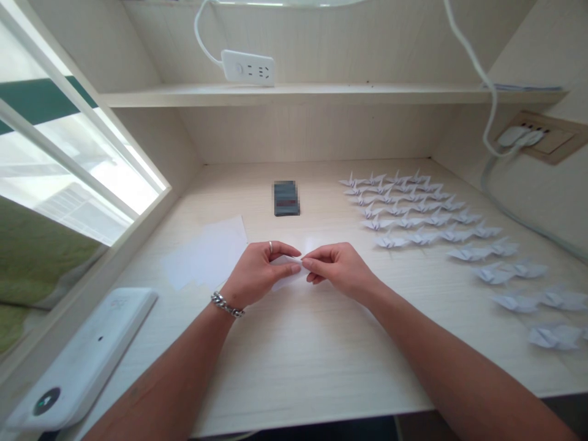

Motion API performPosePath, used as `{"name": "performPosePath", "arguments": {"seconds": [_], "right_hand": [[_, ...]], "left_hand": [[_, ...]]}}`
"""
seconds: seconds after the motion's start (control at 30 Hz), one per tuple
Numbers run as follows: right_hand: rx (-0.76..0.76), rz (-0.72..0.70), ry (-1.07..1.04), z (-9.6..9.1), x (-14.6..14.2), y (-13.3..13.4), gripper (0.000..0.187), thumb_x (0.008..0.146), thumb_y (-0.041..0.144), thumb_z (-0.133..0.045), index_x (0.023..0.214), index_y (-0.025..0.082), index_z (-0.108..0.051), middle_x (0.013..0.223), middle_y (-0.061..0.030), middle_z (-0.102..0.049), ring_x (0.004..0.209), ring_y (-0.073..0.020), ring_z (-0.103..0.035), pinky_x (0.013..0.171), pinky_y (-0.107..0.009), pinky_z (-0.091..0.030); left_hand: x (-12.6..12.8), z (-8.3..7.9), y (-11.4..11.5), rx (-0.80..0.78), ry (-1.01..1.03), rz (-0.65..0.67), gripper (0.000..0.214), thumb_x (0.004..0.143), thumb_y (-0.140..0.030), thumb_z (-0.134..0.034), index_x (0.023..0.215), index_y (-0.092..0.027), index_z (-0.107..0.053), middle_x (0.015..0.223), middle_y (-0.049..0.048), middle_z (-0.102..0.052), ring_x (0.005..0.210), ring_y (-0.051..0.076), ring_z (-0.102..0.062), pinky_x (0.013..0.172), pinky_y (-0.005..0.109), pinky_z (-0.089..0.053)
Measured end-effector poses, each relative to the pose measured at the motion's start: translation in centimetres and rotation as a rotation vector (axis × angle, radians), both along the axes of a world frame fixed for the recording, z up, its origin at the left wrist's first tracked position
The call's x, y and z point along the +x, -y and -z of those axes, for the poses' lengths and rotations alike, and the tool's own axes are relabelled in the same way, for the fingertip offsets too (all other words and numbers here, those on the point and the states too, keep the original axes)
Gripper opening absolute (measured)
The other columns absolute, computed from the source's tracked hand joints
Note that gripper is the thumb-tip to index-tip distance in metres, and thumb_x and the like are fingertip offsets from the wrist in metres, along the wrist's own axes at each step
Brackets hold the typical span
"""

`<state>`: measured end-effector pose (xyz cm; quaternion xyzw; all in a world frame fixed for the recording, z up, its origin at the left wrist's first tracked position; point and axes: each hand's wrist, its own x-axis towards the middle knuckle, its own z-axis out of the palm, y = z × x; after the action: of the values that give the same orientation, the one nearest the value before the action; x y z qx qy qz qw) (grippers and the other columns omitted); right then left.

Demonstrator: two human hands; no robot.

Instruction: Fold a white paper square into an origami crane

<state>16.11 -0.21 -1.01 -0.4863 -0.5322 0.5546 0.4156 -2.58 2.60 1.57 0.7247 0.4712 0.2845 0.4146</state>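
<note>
A small folded piece of white paper (287, 280) is held just above the desk, between my two hands. My left hand (264, 269), with a ring and a chain bracelet, pinches its upper edge between thumb and fingers. At the paper's right end, the thumb and fingertips of my right hand (337, 266) are pressed together on it. My fingers cover much of the paper, so its exact folds are hidden. Loose white paper sheets (209, 251) lie to the left of my left hand. Folded paper cranes (427, 222) stand in rows to the right.
A dark, blurred-out box (285, 198) lies behind my hands. At the left front is a long white device (92, 355) beside the window ledge. A power strip (248, 67) rests on the shelf (321, 95). Plugs and a white cable (491, 116) are at the right wall.
</note>
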Motion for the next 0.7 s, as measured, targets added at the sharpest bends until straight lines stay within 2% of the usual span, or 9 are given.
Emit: {"name": "performPosePath", "arguments": {"seconds": [0.23, 0.43, 0.7], "right_hand": [[-0.009, 0.042, -0.043, 0.03, -0.13, -0.08, 0.029, 0.066, 0.035, -0.077, 0.083, 0.012, -0.074, 0.061, -0.0035, -0.069, 0.056, -0.0131, -0.065, 0.059, -0.027, -0.055], [0.005, 0.054, -0.015, -0.17, -0.2, 0.0, 0.028, 0.068, 0.035, -0.076, 0.084, 0.012, -0.074, 0.06, -0.0035, -0.069, 0.056, -0.0125, -0.064, 0.059, -0.026, -0.054], [-0.011, 0.041, -0.026, -0.29, -0.35, 0.07, 0.025, 0.069, 0.033, -0.074, 0.082, 0.011, -0.074, 0.059, -0.0035, -0.068, 0.055, -0.0123, -0.063, 0.059, -0.026, -0.054]], "left_hand": [[0.08, -0.26, 0.13, -0.086, 0.022, -0.013, 0.027, 0.065, -0.03, -0.076, 0.089, -0.016, -0.073, 0.073, 0.0007, -0.072, 0.063, 0.014, -0.061, 0.057, 0.023, -0.047], [0.06, -0.02, 0.1, -0.098, 0.069, -0.029, 0.027, 0.067, -0.035, -0.074, 0.087, -0.016, -0.073, 0.078, 0.0036, -0.073, 0.068, 0.015, -0.062, 0.06, 0.023, -0.046], [0.19, 0.18, 0.14, -0.162, 0.182, -0.047, 0.026, 0.072, -0.037, -0.068, 0.084, -0.014, -0.072, 0.074, 0.0053, -0.071, 0.063, 0.015, -0.06, 0.055, 0.023, -0.045]]}}
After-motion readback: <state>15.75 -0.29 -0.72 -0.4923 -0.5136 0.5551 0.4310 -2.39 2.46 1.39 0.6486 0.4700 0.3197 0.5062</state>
